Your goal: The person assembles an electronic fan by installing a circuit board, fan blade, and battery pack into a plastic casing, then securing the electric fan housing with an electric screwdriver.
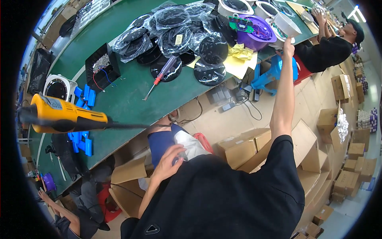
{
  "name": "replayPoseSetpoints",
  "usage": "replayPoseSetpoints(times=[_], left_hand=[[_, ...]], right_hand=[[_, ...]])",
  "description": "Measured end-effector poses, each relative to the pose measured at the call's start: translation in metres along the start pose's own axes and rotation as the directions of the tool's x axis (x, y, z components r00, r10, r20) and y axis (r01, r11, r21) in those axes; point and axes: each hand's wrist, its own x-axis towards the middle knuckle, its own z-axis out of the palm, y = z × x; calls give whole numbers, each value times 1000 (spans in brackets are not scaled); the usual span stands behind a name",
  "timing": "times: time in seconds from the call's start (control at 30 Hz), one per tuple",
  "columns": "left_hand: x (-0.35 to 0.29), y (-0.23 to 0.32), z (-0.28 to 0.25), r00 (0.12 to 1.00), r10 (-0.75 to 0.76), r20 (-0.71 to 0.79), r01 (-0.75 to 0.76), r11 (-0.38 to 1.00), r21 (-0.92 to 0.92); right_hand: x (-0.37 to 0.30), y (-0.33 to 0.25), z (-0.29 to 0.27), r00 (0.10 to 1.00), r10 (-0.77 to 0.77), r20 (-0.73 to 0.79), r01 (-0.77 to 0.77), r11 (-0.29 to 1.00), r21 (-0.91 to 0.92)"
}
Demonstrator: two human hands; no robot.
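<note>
At the far right of the bench, my right hand [288,47] is stretched out and grips the lower edge of a white bowl-shaped housing [287,26]. A purple round housing [258,35] with a green circuit board [241,24] sits just left of it. My left hand [168,163] is over my lap, fingers loosely curved and apart, with nothing visible in it. A screwdriver [164,73] with a red and clear purple handle lies on the green bench [131,85], beside black discs [209,73]. A yellow power screwdriver [67,113] hangs at the left, in front of the bench.
Plastic-wrapped black discs [171,20] are heaped at the back. A black bin [102,65] holds small screws; blue parts [85,97] lie near it. Cartons [238,151] and a blue stool [274,73] stand on the floor. Co-workers sit at right [330,51] and lower left [79,215].
</note>
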Motion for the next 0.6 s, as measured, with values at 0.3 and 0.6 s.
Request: replayPoseSetpoints(times=[0.3,0.6], left_hand=[[-1,-9,-7,997,12,-77,-10,999,30],[-1,-16,-12,991,50,-128,-42,997,66]], right_hand=[[-2,8,-50,988,-31,150,54,986,-156],[-137,-36,1,746,-220,629,617,585,-526]])
